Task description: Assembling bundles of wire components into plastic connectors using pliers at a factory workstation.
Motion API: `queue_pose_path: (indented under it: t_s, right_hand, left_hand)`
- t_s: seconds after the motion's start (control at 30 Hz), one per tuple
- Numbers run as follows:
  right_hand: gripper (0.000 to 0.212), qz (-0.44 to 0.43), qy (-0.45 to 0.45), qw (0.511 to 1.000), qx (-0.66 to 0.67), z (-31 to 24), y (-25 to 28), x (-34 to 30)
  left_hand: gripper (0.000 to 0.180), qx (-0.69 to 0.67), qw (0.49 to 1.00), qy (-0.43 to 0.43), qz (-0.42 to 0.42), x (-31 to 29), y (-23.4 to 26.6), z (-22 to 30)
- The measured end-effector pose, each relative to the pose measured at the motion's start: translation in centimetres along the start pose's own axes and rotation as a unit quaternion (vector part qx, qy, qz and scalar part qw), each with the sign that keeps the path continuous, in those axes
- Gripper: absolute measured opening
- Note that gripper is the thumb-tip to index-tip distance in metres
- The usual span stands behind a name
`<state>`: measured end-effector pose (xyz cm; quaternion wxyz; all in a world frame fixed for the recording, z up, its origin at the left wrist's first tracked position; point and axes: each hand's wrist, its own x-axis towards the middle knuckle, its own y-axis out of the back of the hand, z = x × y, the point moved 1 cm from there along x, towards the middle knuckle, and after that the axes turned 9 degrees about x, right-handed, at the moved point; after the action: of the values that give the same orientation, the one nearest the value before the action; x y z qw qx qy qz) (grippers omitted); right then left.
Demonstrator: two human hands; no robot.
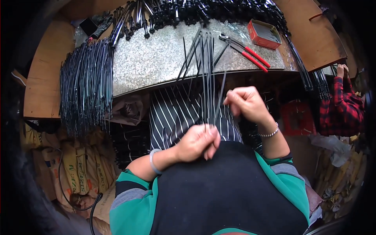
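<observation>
My left hand (196,143) is closed around the near ends of several thin dark rods (207,78), which look like umbrella ribs. They fan away from me over the table edge, their far ends lying on the speckled tabletop (149,58). My right hand (247,103) is raised to the right of them, fingers curled and pressed together. One rod slants close to its fingertips; whether the fingers hold anything is hidden. A striped black-and-white cloth (168,113) lies beneath the rods, over my lap.
Red-handled pliers (256,56) and an open red box (264,35) lie at the right of the tabletop. A thick bundle of dark rods (86,78) hangs over the left edge. Black-fitted metal shafts (176,13) crowd the back. A person in a checked sleeve (340,102) is at far right.
</observation>
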<state>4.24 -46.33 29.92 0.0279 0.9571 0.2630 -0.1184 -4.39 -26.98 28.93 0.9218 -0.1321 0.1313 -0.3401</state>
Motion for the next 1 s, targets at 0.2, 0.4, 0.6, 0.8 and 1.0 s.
queue_pose_path:
  t_s: [0.2,0.4,0.6,0.8,1.0]
  right_hand:
    - [0.024,0.004,-0.006,0.945,0.327,0.8,-5.4,-0.6]
    - [0.023,0.007,0.042,0.96,0.276,-0.5,-3.9,-2.3]
    - [0.029,-0.042,0.077,0.968,0.237,-1.4,-2.8,-3.3]
    - [0.042,-0.017,0.144,0.957,0.253,-2.3,-1.9,-3.5]
    - [0.038,0.004,0.038,0.962,0.269,-3.6,0.4,-4.7]
  left_hand:
    - [0.034,0.161,0.986,-0.048,-0.004,1.9,-0.9,-3.2]
    - [0.013,0.379,0.902,-0.204,-0.042,0.7,1.5,3.5]
    - [0.066,0.549,0.688,-0.269,0.392,5.4,10.7,9.4]
    - [0.074,0.578,0.62,-0.244,0.471,8.4,15.7,8.1]
    - [0.071,0.496,0.677,-0.165,0.518,7.1,17.0,5.7]
